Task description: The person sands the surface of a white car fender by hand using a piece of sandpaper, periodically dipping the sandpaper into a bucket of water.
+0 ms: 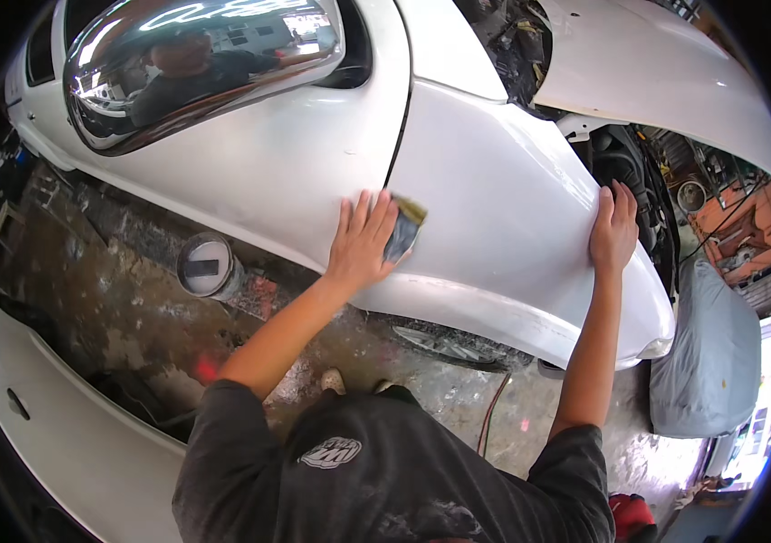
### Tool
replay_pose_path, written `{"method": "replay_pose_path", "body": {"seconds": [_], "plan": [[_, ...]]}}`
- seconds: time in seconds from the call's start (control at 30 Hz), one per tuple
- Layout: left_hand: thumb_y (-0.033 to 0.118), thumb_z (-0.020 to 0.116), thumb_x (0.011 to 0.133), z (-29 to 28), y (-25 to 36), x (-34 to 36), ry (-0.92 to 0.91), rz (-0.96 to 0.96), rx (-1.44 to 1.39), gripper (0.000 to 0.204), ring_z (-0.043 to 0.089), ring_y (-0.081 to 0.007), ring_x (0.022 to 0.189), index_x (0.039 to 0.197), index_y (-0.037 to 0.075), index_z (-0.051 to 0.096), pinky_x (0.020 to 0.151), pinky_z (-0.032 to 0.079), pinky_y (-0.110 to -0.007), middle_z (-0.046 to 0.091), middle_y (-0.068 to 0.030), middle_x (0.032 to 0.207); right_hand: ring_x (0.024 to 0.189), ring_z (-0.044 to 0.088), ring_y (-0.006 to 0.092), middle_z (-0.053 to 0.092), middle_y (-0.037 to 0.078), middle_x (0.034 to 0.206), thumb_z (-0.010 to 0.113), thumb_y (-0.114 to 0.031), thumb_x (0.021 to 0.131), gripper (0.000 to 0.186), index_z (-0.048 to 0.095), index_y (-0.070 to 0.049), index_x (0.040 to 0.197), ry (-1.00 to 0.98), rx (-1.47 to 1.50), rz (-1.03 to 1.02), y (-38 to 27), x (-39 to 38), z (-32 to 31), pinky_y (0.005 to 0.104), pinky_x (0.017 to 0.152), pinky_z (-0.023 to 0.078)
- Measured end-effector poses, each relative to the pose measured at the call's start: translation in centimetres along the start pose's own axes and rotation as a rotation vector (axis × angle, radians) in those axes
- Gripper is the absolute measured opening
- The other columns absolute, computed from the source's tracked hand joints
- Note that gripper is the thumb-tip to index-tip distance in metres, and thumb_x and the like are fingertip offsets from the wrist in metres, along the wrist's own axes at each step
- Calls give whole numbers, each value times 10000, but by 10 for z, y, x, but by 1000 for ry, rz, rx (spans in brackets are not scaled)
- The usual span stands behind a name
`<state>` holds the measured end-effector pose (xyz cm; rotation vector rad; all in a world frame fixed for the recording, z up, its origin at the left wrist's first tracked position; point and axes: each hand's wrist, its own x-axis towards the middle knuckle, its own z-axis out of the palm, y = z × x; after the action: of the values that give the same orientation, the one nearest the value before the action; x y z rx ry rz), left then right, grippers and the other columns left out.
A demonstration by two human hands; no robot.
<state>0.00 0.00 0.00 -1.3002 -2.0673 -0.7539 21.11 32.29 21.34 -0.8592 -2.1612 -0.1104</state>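
Got my left hand (363,237) spread flat, pinning a folded grey sanding sheet (403,231) against the glossy white car fender (485,199) beside the door gap, while my right hand (613,231), open-palmed, braces further right near the engine bay for balance.

Small dark sanding pad (404,229), yellowish top edge, pressed flat on white fender (503,199) under left hand (363,240); right hand (613,228) flat on the fender's far edge.
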Motion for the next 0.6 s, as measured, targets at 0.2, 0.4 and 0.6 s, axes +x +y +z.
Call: {"method": "replay_pose_path", "body": {"seconds": [0.2, 0.4, 0.6], "plan": [[470, 640, 938, -43, 22, 88, 101, -27, -17, 852, 133, -490, 1532, 1560, -22, 330, 1209, 107, -656, 221, -217, 1669, 1286, 572, 350, 554, 143, 1460, 404, -503, 1045, 571, 623, -85, 1368, 14, -60, 1, 0, -5, -8, 448, 1083, 412], [487, 637, 935, -37, 19, 75, 68, -37, -37, 876, 108, -488, 1538, 1577, -8, 306, 1211, 94, -654, 191, -205, 1682, 1294, 563, 353, 547, 142, 1469, 403, -504, 1046, 572, 620, -86, 1371, 22, -51, -3, 3, -6, -8, 453, 1103, 392], [490, 644, 930, -51, 20, 102, 87, -28, -30, 887, 101, -496, 1538, 1573, -20, 309, 1211, 75, -658, 181, -207, 1685, 1302, 559, 348, 540, 147, 1476, 394, -504, 1048, 576, 626, -86, 1369, 10, -38, 1, -2, -4, -9, 450, 1112, 385]]}}
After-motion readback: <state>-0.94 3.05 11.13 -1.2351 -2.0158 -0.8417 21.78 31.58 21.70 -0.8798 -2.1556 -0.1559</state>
